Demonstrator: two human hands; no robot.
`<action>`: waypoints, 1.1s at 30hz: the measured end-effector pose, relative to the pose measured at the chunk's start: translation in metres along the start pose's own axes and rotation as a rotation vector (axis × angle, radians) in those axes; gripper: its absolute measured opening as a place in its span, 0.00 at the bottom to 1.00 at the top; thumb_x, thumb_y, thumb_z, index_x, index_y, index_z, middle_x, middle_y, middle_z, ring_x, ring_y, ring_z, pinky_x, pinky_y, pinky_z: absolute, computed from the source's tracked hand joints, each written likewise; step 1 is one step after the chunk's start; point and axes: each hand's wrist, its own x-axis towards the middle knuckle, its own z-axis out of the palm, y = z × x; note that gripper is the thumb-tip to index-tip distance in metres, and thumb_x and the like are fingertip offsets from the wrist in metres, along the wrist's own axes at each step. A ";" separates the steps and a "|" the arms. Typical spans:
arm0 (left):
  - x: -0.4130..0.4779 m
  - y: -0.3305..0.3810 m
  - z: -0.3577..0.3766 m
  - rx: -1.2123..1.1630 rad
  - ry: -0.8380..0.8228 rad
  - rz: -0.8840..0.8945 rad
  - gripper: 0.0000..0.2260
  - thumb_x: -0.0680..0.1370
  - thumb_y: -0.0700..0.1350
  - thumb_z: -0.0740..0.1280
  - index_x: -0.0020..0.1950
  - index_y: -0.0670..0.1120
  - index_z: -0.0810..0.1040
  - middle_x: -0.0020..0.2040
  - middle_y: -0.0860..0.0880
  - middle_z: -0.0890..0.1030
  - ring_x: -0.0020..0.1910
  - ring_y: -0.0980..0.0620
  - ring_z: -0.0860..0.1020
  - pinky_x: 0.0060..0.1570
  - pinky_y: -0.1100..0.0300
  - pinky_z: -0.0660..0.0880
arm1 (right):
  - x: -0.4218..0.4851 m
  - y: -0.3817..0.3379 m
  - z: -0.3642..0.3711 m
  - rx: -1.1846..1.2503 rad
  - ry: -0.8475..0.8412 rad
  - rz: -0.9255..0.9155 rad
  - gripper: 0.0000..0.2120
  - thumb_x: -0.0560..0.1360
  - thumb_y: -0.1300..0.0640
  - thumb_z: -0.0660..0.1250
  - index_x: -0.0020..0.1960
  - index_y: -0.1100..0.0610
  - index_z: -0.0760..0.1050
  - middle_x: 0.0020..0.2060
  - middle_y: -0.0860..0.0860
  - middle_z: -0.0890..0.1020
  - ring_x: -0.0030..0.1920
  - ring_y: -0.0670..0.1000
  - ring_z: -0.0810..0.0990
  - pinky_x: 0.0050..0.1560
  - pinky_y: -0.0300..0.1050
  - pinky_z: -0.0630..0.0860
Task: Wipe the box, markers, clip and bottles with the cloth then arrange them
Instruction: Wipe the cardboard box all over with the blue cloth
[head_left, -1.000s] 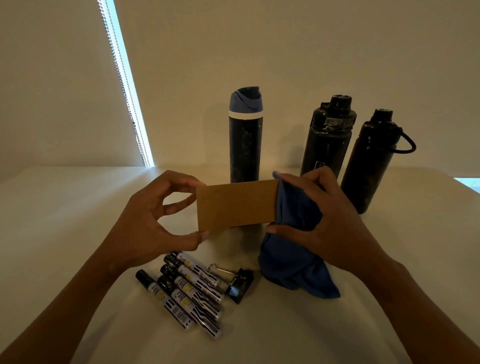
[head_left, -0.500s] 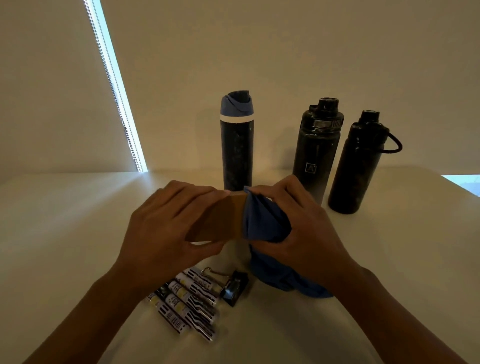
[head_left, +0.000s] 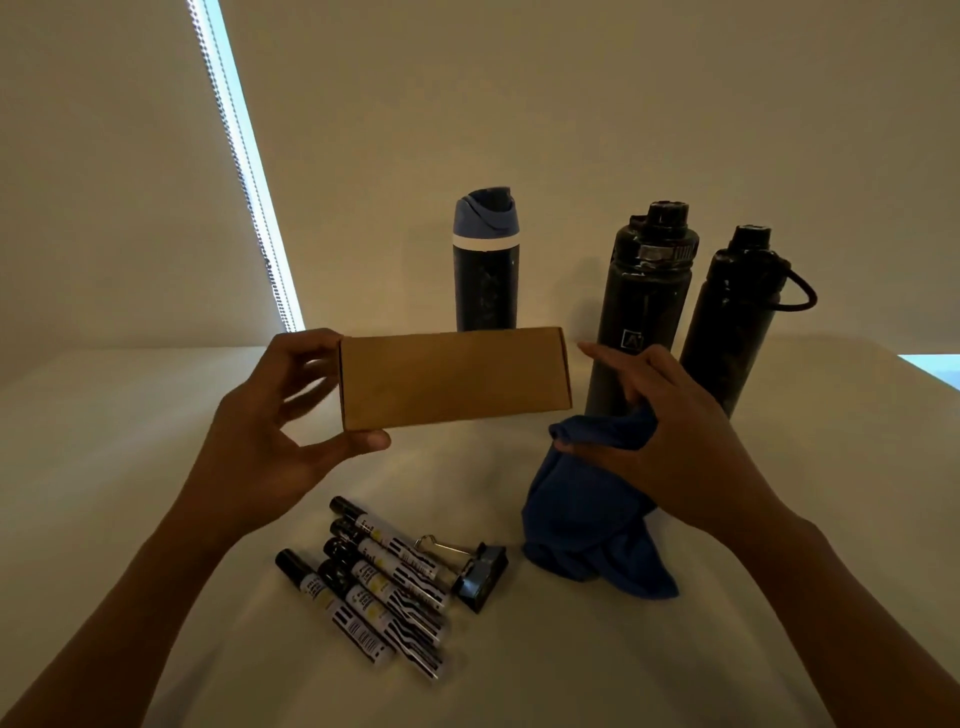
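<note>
Two hands busy | left hand (head_left: 270, 441) grips box (head_left: 454, 376) | right hand (head_left: 670, 447) holds cloth (head_left: 587, 525) beside box | step: wiping box | next: markers (head_left: 374, 582) below box

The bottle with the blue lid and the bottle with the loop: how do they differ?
The blue-lid bottle stands leftmost, the loop bottle rightmost. The first has a blue lid and white band; the second is all black with a side loop. Both stand upright on the table, untouched.
</note>
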 end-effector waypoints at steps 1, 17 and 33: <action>0.000 -0.002 0.000 -0.030 -0.027 -0.009 0.39 0.64 0.50 0.82 0.72 0.52 0.70 0.67 0.61 0.78 0.69 0.61 0.77 0.68 0.63 0.75 | 0.000 0.000 0.000 0.027 -0.004 0.002 0.42 0.66 0.37 0.76 0.76 0.41 0.63 0.48 0.41 0.67 0.46 0.43 0.73 0.44 0.32 0.72; -0.002 -0.002 0.019 0.075 -0.116 0.066 0.41 0.69 0.48 0.82 0.78 0.50 0.67 0.76 0.60 0.72 0.74 0.58 0.72 0.73 0.55 0.72 | -0.003 -0.007 -0.004 0.140 -0.043 -0.107 0.37 0.66 0.47 0.81 0.71 0.45 0.70 0.50 0.47 0.74 0.49 0.48 0.76 0.49 0.45 0.76; -0.006 0.002 0.036 0.389 0.024 0.256 0.31 0.71 0.59 0.80 0.69 0.49 0.76 0.63 0.52 0.80 0.58 0.53 0.78 0.55 0.49 0.81 | -0.006 -0.037 0.007 0.053 0.028 -0.144 0.29 0.69 0.42 0.77 0.66 0.46 0.70 0.48 0.40 0.67 0.44 0.40 0.72 0.41 0.32 0.71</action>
